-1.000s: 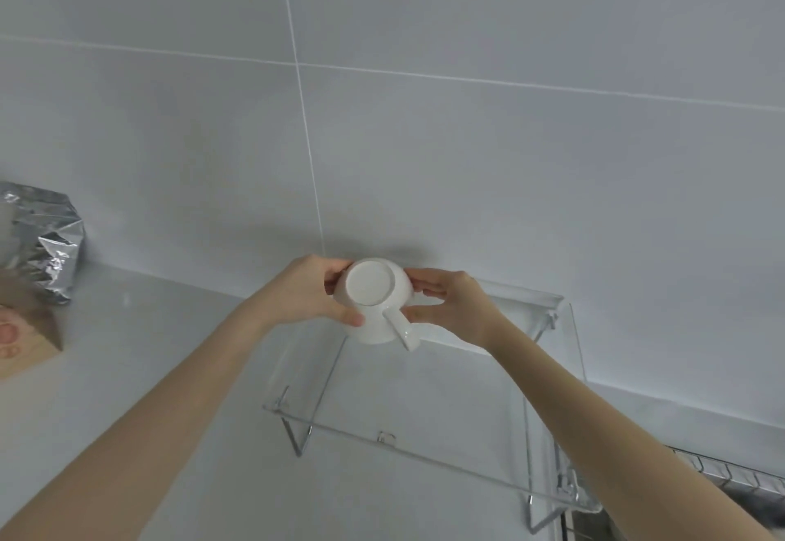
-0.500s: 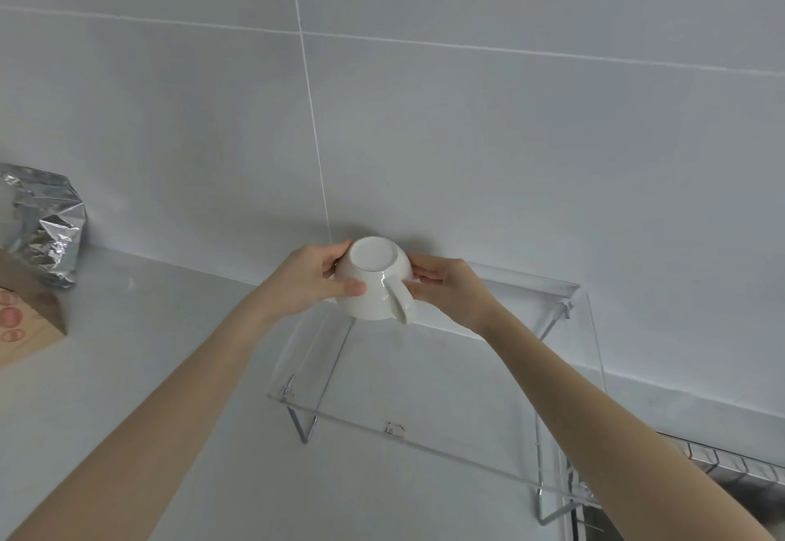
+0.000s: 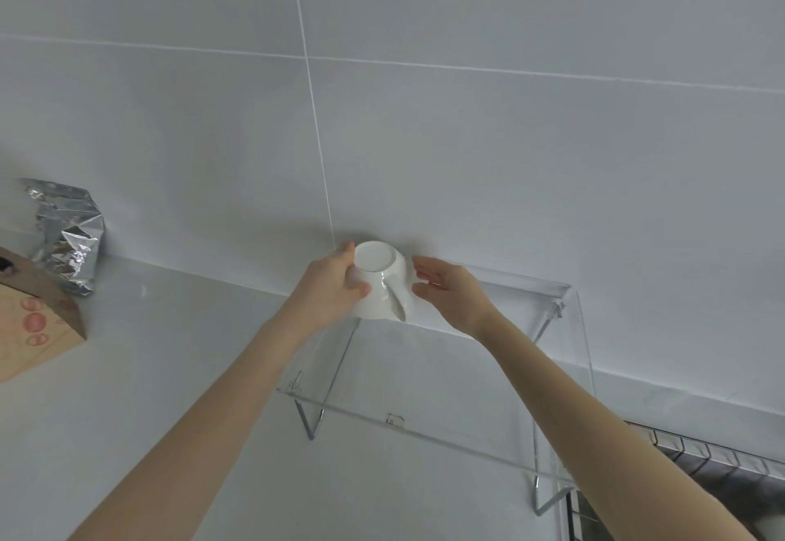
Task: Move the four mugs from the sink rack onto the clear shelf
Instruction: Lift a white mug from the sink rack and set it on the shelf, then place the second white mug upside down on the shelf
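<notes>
1. The left hand has its fingers wrapped on the side of the white mug — thumb in front, the other fingers behind it, so this hand carries it.
2. The right hand is just beside the mug on the handle side, its fingers spread apart; whether the tips touch the cup cannot be told.
3. The mug is upside down, its flat base turned up toward the camera. Its long axis stands nearly upright, a little tilted, and the handle points toward the person and to the right.
4. It sits at the back left corner of the clear shelf, close to the tiled wall; if the rim already rests on the shelf is not clear.
5. The left hand is the nearer one, so the release probably depends on it — the rim must lie flat first.
6. The shelf stands on the bench, and the sink rack shows at the lower right.
</notes>
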### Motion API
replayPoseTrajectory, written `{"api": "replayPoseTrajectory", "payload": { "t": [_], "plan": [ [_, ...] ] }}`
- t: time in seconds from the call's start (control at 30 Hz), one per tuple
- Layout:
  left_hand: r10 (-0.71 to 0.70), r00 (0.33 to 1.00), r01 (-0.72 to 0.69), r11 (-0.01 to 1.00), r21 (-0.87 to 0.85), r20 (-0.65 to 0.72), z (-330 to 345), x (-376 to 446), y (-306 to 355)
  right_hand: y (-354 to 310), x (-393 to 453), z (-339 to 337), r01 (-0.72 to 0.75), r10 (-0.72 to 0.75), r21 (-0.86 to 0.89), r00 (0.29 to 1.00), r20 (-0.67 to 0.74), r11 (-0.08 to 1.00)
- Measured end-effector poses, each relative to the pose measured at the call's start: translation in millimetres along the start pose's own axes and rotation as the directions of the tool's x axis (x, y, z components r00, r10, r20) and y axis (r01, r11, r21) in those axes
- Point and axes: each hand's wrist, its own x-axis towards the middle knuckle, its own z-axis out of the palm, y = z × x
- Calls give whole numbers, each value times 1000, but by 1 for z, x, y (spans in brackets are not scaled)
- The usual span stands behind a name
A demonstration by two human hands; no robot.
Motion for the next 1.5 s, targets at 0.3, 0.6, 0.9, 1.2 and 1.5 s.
{"api": "replayPoseTrajectory", "payload": {
  "t": [0.3, 0.6, 0.9, 1.2, 1.5],
  "plan": [
    [305, 952, -305, 952, -37, -12, 54, -56, 101, -19, -101, -94, 36, -47, -77, 989, -143, 996],
    [449, 855, -355, 871, -340, 260, 201, -129, 180, 85, -275, -205, -312, 272, -27, 866, -419, 950],
    [285, 816, -113, 932, -345, 503, 340, -132, 211, 212, -349, -226, -611, 544, 27, 682, -489, 791],
    [276, 727, -111, 951, -289, 629, 429, -107, 248, 271, -353, -224, -663, 610, 64, 641, -466, 746],
    [231, 761, -133, 970, -202, 607, 461, -110, 253, 291, -347, -206, -633, 505, 28, 589, -630, 773]
  ]
}}
